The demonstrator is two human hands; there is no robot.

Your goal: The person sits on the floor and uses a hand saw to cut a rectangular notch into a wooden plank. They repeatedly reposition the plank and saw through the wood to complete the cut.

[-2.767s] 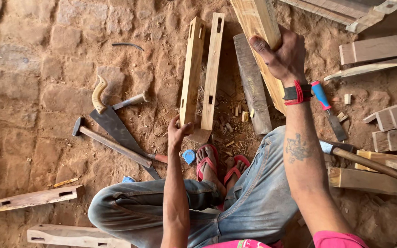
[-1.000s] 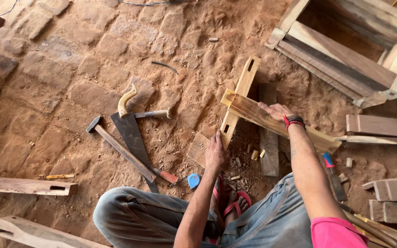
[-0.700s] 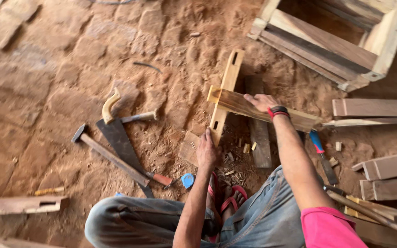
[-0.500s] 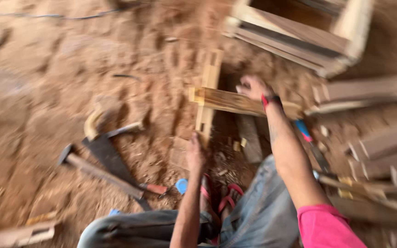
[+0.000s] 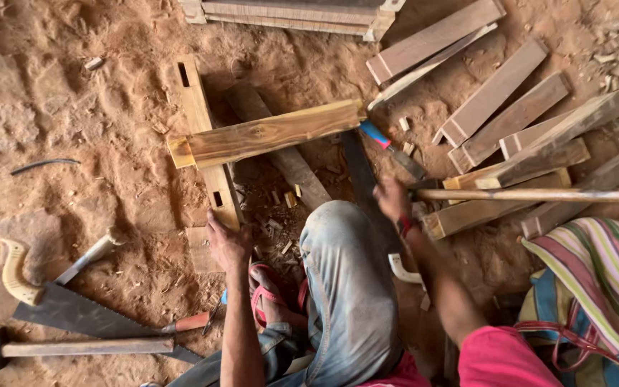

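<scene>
Two hands: left hand [image 5: 227,240], right hand [image 5: 392,198].
One mortised rail [image 5: 205,143], centre left, one plank [image 5: 270,132] laid across it.
One handsaw [image 5: 73,315] and one hammer [image 5: 73,348], lower left.
One long-handled tool [image 5: 524,194], right.
One striped bag [image 5: 600,287], lower right.
One blue-handled chisel [image 5: 392,147], centre.

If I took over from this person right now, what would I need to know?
Left hand: pressing down on the near end of the slotted wooden rail, flat on the dirt.
Right hand: closing on the near end of a long wooden handle that lies over the stacked boards.
Done: the cross piece sits across the rail, its end sticking out past the far side.
Left: it looks unseated; probably needs driving in. Hammer and handsaw lie to the left.
</scene>
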